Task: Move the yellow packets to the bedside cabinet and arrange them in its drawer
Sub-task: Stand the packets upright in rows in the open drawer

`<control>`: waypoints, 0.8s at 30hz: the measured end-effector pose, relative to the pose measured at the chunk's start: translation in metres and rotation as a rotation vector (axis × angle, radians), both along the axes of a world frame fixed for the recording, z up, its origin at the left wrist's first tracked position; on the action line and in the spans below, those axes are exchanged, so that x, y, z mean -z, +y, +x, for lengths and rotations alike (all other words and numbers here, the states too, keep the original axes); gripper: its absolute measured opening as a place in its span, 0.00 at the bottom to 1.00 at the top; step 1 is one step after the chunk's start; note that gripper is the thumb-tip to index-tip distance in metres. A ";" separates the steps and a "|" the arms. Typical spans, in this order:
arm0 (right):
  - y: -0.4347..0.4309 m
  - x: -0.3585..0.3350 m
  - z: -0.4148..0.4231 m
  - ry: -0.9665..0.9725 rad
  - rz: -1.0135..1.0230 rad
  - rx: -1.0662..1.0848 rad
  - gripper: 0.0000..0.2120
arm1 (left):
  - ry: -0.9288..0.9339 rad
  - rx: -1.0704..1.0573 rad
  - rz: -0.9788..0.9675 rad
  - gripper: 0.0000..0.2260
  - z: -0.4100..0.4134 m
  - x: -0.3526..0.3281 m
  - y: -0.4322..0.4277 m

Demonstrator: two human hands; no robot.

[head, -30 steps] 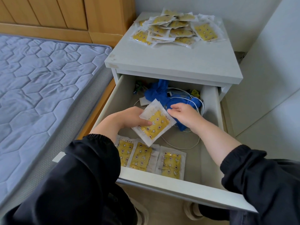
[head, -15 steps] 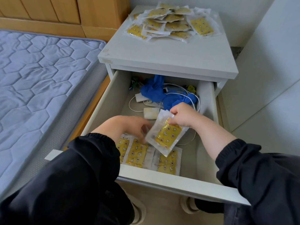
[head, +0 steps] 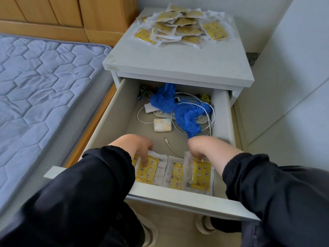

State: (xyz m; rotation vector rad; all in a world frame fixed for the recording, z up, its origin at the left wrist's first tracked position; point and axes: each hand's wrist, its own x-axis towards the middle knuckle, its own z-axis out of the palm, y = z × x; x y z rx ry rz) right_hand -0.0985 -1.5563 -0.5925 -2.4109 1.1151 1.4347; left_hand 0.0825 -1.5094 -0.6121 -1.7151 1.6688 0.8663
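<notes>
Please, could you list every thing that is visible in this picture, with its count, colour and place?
packets on cabinet: a heap, uncounted, yellow, back of cabinet top
packets in drawer: about four, yellow, row along drawer front
bedside cabinet: one, white, beside bed
drawer: one, white, pulled open
blue cloth: crumpled, blue, drawer back
cables: several, white, drawer back and middle
charger block: one, white, drawer middle
mattress: one, grey-blue, left
left hand: one, presses a left packet
right hand: one, fingertips on rightmost packet

I find no words, brands or numbers I can read; the yellow plastic packets (head: 200,173) at lower centre show only tiny star and moon pictures.
</notes>
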 end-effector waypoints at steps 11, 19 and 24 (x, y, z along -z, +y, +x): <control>0.010 0.013 0.005 0.109 -0.011 -0.014 0.24 | 0.031 -0.021 -0.017 0.24 -0.001 0.003 0.001; 0.009 0.007 0.009 -0.011 0.091 0.062 0.21 | 0.017 0.006 0.021 0.28 -0.006 -0.006 0.000; -0.004 0.008 0.010 -0.476 -0.168 0.274 0.05 | 0.180 -0.107 -0.210 0.28 -0.001 -0.016 -0.008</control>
